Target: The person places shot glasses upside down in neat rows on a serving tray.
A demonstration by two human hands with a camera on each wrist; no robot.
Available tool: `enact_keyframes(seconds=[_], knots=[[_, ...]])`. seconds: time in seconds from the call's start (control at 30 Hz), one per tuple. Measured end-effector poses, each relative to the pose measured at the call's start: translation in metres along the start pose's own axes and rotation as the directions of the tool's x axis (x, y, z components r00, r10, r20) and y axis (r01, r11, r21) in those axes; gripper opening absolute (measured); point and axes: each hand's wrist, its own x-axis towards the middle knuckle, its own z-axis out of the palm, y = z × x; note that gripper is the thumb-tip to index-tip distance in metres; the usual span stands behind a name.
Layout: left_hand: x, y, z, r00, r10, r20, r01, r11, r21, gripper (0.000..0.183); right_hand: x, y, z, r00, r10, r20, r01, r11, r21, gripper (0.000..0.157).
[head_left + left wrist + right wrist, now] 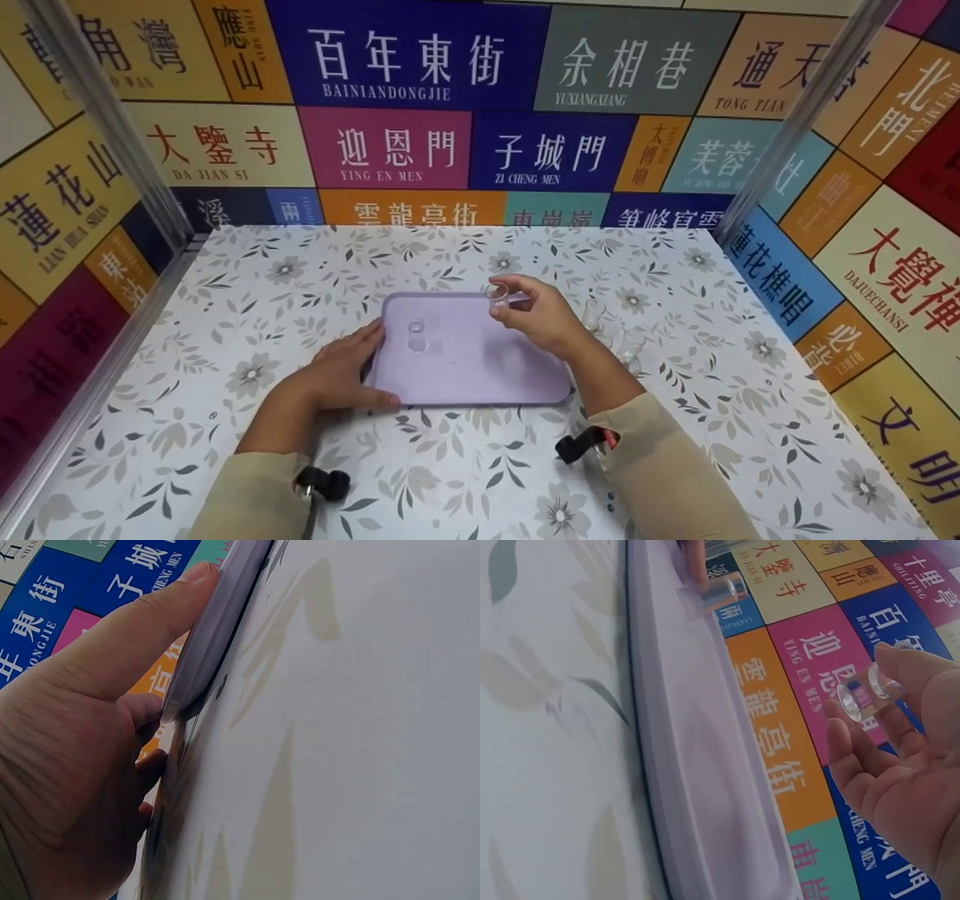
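A shallow lilac tray [465,375] lies on the table. My left hand [341,371] holds it at its near left corner, thumb along the front rim and fingers at the left side. In the left wrist view, the thumb lies on the tray's edge [206,652]. Above the tray's far right part, my right hand [540,315] pinches a small clear cup [860,696] between thumb and fingers, its round mouth turned sideways in the right wrist view. Another small clear cup [416,335] stands on the tray's left side, also visible in the right wrist view.
More clear cups [631,349] stand on the table to the right, partly hidden behind my right forearm. A floral cloth [480,465] covers the table. Panels with printed signs [405,56] rise at the back and sides, with metal posts [795,97] at the corners.
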Motion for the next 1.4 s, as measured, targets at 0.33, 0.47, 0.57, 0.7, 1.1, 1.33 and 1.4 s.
enact_keyframes(seconds=[0.33, 0.47, 0.57, 0.7, 1.1, 1.33, 1.4], knots=[[0.003, 0.003, -0.002, 0.999, -0.03, 0.015, 0.03, 1.0, -0.005, 0.137, 0.015, 0.007, 0.026, 0.999, 0.05, -0.001, -0.05, 0.997, -0.058, 0.044], [0.003, 0.003, -0.001, 1.0, -0.012, 0.008, 0.012, 1.0, 0.006, 0.137, 0.021, 0.01, 0.036, 0.999, 0.046, -0.013, -0.047, 0.99, -0.131, 0.033], [0.002, 0.002, -0.001, 1.0, -0.004, 0.005, 0.004, 1.0, 0.009, 0.137, 0.025, 0.012, 0.041, 0.999, 0.037, -0.009, -0.038, 0.981, -0.189, 0.031], [0.003, 0.0, 0.0, 1.0, 0.0, 0.004, 0.0, 1.0, 0.017, 0.137, 0.031, 0.014, 0.047, 0.999, 0.033, 0.011, -0.029, 0.963, -0.267, 0.031], [0.003, 0.005, -0.001, 0.998, -0.051, 0.027, 0.05, 0.998, 0.024, 0.138, 0.045, 0.012, 0.065, 0.995, 0.051, 0.08, -0.016, 0.923, -0.385, 0.032], [0.001, 0.004, -0.002, 0.999, -0.028, 0.022, 0.027, 0.999, 0.028, 0.136, 0.048, 0.013, 0.075, 0.994, 0.057, 0.094, -0.017, 0.924, -0.381, 0.041], [0.001, 0.003, -0.001, 1.0, -0.012, 0.014, 0.011, 0.999, 0.034, 0.136, 0.049, 0.014, 0.077, 0.994, 0.047, 0.1, -0.007, 0.931, -0.364, 0.043]])
